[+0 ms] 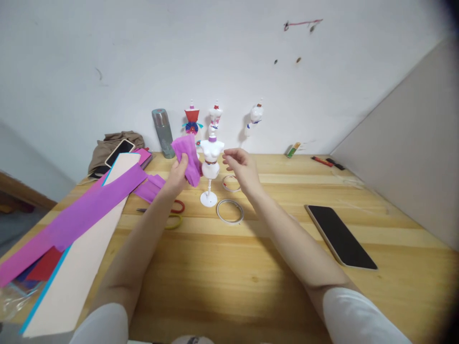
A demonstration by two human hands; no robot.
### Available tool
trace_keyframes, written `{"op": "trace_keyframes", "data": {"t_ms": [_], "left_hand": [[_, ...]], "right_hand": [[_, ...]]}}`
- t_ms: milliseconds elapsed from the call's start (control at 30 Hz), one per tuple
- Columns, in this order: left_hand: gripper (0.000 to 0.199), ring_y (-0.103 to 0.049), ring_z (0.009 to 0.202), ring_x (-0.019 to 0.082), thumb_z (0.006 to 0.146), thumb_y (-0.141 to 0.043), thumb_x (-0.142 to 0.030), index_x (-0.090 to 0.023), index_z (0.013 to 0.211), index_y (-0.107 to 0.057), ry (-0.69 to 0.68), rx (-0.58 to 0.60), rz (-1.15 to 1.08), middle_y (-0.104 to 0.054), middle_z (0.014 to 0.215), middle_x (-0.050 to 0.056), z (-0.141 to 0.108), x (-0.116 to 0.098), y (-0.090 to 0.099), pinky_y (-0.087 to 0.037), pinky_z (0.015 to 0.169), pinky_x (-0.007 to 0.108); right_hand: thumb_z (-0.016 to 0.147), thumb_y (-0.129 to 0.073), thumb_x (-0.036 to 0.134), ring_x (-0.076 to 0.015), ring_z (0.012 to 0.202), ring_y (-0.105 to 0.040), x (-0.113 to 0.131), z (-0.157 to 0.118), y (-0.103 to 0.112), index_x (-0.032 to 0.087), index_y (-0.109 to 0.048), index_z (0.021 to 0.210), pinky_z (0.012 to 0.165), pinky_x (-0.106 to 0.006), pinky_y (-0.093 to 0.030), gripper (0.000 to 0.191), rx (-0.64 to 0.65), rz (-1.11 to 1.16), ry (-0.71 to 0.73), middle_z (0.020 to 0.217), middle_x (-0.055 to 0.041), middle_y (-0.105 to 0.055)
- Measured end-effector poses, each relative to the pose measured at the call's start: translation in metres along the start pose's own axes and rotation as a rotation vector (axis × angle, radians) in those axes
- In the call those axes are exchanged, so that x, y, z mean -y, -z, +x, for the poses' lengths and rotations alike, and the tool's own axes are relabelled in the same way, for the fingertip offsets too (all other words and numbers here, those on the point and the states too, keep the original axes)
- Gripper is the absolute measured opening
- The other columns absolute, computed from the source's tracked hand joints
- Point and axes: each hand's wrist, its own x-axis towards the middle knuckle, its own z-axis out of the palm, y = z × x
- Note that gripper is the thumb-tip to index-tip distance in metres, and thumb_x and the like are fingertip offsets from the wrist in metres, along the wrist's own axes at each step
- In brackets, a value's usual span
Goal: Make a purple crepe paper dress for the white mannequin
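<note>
Folded purple paper (188,160) is gripped between the thumb and fingers of my left hand (180,173), just left of a small white mannequin (211,149). The mannequin stands upright on a round base, with a purple band at its neck and a brown one at its waist. My right hand (243,169) hovers to its right, fingers bent and partly bunched; whether anything small is between the fingertips cannot be made out. Two rings, one white (230,221) and one smaller (231,190), lie below that hand.
Scissors (174,227) lie partly behind my left forearm. Purple strips (81,217) and a pale board (77,274) cover the left side. Behind stand a flask (163,134) and decorated mannequins (192,119). A tablet (340,236) lies at the right.
</note>
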Motion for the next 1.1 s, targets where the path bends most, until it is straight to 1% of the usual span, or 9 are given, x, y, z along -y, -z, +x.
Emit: {"op": "trace_keyframes", "data": {"t_ms": [133,267,367,433,567,700,867,967,1100], "left_hand": [[0.065,-0.073,0.092,0.034,0.092,-0.035,-0.07,-0.016,0.116,-0.062,0.181,0.066,-0.167,-0.073,0.089,0.016,0.002,-0.007,0.004,-0.06,0.083,0.054],[0.064,-0.074,0.078,0.03,0.091,-0.037,-0.072,-0.017,0.114,-0.06,0.25,0.042,-0.219,-0.074,0.087,0.015,0.003,-0.009,0.009,-0.062,0.075,0.052],[0.061,-0.074,0.075,0.028,0.091,-0.037,-0.072,-0.018,0.11,-0.059,0.266,0.004,-0.251,-0.073,0.085,0.014,0.004,-0.01,0.011,-0.062,0.074,0.05],[0.061,-0.074,0.078,0.028,0.092,-0.035,-0.072,-0.018,0.11,-0.058,0.268,0.005,-0.267,-0.073,0.086,0.014,0.004,-0.015,0.01,-0.062,0.076,0.049],[0.06,-0.074,0.087,0.03,0.095,-0.031,-0.068,-0.016,0.103,-0.06,0.255,-0.031,-0.34,-0.072,0.089,0.014,0.0,-0.033,0.0,-0.061,0.079,0.047],[0.057,-0.073,0.086,0.028,0.094,-0.033,-0.069,-0.019,0.104,-0.061,0.22,-0.122,-0.378,-0.073,0.085,0.011,-0.006,-0.048,-0.008,-0.061,0.074,0.043],[0.058,-0.072,0.084,0.026,0.087,-0.047,-0.073,-0.019,0.096,-0.064,0.038,-0.186,-0.24,-0.072,0.08,0.009,-0.012,-0.066,-0.006,-0.06,0.068,0.036],[0.061,-0.071,0.078,0.023,0.084,-0.05,-0.076,-0.017,0.09,-0.065,-0.031,-0.128,-0.221,-0.072,0.078,0.008,-0.018,-0.086,-0.004,-0.058,0.066,0.033],[0.069,-0.071,0.078,0.025,0.079,-0.051,-0.081,-0.016,0.097,-0.067,-0.014,0.093,-0.265,-0.071,0.077,0.008,-0.035,-0.114,-0.016,-0.057,0.061,0.032]], "right_hand": [[0.071,-0.064,0.032,-0.0164,0.078,-0.065,-0.001,0.009,-0.009,0.019,-0.063,0.089,0.064,-0.028,-0.05,0.022,0.035,0.093,-0.108,0.084,-0.0031,-0.069],[0.069,-0.067,0.031,-0.0155,0.076,-0.065,-0.007,0.009,-0.021,0.019,-0.062,0.089,0.064,-0.027,-0.049,0.024,0.046,0.166,-0.164,0.083,-0.0025,-0.069],[0.071,-0.066,0.029,-0.0152,0.075,-0.065,-0.01,0.005,-0.022,0.019,-0.061,0.095,0.062,-0.027,-0.049,0.027,-0.025,0.187,-0.159,0.088,-0.0031,-0.068],[0.072,-0.063,0.025,-0.0142,0.072,-0.065,-0.005,0.002,-0.017,0.02,-0.059,0.095,0.061,-0.026,-0.048,0.024,-0.115,0.172,-0.115,0.089,-0.0027,-0.067],[0.077,-0.062,0.025,-0.0118,0.064,-0.061,0.022,-0.012,-0.007,0.022,-0.06,0.092,0.057,-0.025,-0.047,0.016,-0.241,0.195,0.157,0.08,0.0003,-0.065],[0.08,-0.063,0.026,-0.0114,0.06,-0.058,0.048,-0.035,-0.011,0.023,-0.062,0.09,0.057,-0.027,-0.048,0.01,-0.074,0.17,0.269,0.077,0.0015,-0.065],[0.084,-0.06,0.025,-0.0127,0.067,-0.061,0.052,-0.055,-0.023,0.022,-0.066,0.092,0.064,-0.031,-0.05,0.01,0.134,0.012,0.362,0.086,-0.0013,-0.068],[0.085,-0.058,0.025,-0.0132,0.069,-0.061,0.055,-0.058,-0.022,0.022,-0.067,0.094,0.065,-0.031,-0.051,0.012,0.124,-0.011,0.358,0.088,-0.0023,-0.069],[0.085,-0.062,0.031,-0.0174,0.083,-0.066,0.073,-0.06,-0.008,0.022,-0.066,0.103,0.072,-0.034,-0.053,0.021,0.086,0.007,0.356,0.095,-0.0045,-0.071]]}}
